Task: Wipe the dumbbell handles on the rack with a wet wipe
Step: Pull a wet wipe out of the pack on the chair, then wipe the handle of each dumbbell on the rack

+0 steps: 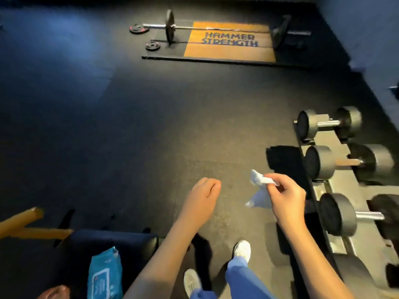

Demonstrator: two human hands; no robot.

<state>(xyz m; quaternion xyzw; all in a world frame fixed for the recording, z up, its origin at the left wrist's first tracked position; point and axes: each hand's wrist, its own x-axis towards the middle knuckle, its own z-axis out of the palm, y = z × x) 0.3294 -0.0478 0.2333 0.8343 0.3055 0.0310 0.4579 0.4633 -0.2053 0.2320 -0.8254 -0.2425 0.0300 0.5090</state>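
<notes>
Blue wipe pack [103,275] sits on a padded seat; right hand [287,199] grip pinches the limp, light wet wipe [259,190] just off the rack's [319,190] front edge, left hand [203,195] grip loosely curled, empty; dumbbell handles [328,123] look rigid, likely slick, best wrapped mid-bar.

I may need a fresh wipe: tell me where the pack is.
Head view, lower left: the blue wipe pack lies on the dark padded bench, just left of the person's left arm.
</notes>
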